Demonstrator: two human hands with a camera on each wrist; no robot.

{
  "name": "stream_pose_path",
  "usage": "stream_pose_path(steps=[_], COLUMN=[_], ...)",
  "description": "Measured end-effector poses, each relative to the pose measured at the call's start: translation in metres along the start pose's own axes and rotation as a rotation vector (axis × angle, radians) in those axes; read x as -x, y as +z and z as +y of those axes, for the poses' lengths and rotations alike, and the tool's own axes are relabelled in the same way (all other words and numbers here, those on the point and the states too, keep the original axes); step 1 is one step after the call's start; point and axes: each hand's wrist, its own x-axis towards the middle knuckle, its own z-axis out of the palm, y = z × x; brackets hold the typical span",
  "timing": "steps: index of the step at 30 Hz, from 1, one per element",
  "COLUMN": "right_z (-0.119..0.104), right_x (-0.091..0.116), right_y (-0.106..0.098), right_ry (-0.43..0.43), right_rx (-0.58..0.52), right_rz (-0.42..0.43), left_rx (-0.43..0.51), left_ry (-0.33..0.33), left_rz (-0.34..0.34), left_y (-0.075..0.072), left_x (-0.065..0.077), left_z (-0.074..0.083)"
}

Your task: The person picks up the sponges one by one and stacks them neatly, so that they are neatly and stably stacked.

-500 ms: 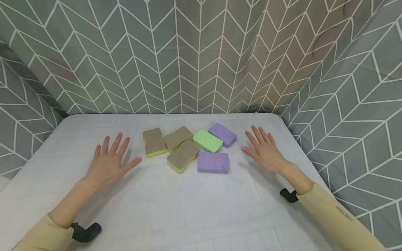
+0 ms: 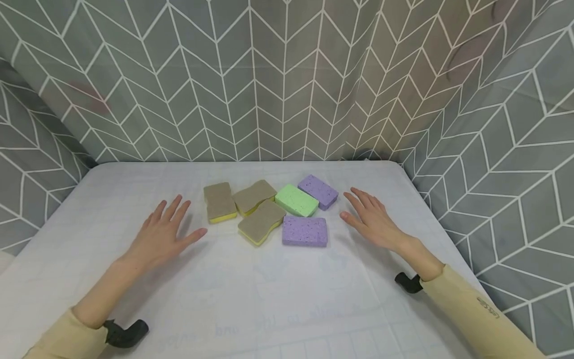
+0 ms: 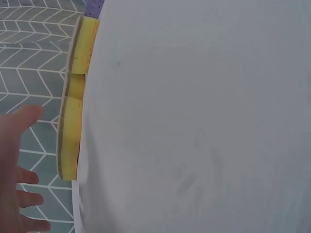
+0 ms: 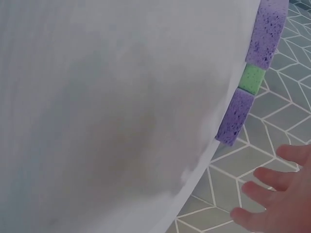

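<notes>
Hovering with left hand [image 2: 156, 240] and right hand [image 2: 373, 222] apart over table [image 2: 251, 294], with fingers extended. Have brown-yellow sponges [image 2: 262, 222], green sponge [image 2: 296, 200] and purple sponges [image 2: 305, 231] between.

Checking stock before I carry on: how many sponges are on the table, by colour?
Taupe-and-yellow sponges: 3
Purple sponges: 2
Green sponge: 1
Total: 6

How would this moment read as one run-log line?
left hand: holds nothing, nearest leftmost brown-topped sponge | right hand: holds nothing, nearest far purple sponge | table: three brown-topped sponges, two purple sponges, one green sponge
</notes>
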Motion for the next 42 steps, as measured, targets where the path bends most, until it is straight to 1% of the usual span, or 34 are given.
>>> stream_pose_path(steps=[3,5,10,13,16,20,25,29,31,33,36,39,40,42], right_z=[-0.002,-0.004,-0.007,-0.008,-0.007,-0.004,-0.003,0.000,0.001,0.002,0.003,0.003,0.004,0.004], right_x=[-0.001,-0.002,-0.002,-0.001,-0.001,0.000,0.000,-0.001,-0.001,0.000,0.001,0.001,0.001,0.000], right_y=[0.001,0.001,0.001,0.000,0.000,0.001,0.006,0.016,0.023,0.029,0.036,0.042,0.043,0.046], right_ry=[0.007,0.013,0.033,0.035,0.033,0.049,0.084,0.077,0.050,0.020,-0.034,-0.087,-0.110,-0.156], right_rx=[-0.073,-0.136,-0.278,-0.373,-0.484,-0.669,-0.886,-0.970,-0.948,-0.900,-0.748,-0.615,-0.580,-0.545], right_rz=[0.009,0.015,0.041,0.072,0.088,0.077,0.079,0.083,0.090,0.094,0.103,0.101,0.105,0.113], left_rx=[0.064,0.122,0.261,0.358,0.487,0.637,0.754,0.822,0.840,0.849,0.872,0.885,0.890,0.886], left_ry=[-0.001,0.004,0.024,0.034,0.041,0.036,0.063,0.087,0.091,0.096,0.101,0.110,0.112,0.113], left_rz=[0.023,0.063,0.192,0.229,0.224,0.182,0.149,0.121,0.117,0.118,0.122,0.111,0.106,0.099], left_y=[0.002,0.004,0.010,0.015,0.020,0.025,0.034,0.042,0.047,0.051,0.058,0.062,0.063,0.064], left_x=[-0.001,-0.001,-0.003,-0.005,-0.008,-0.010,-0.012,-0.013,-0.014,-0.015,-0.018,-0.019,-0.020,-0.020], left_z=[0.003,0.006,0.018,0.023,0.028,0.037,0.049,0.059,0.064,0.068,0.073,0.076,0.077,0.079])
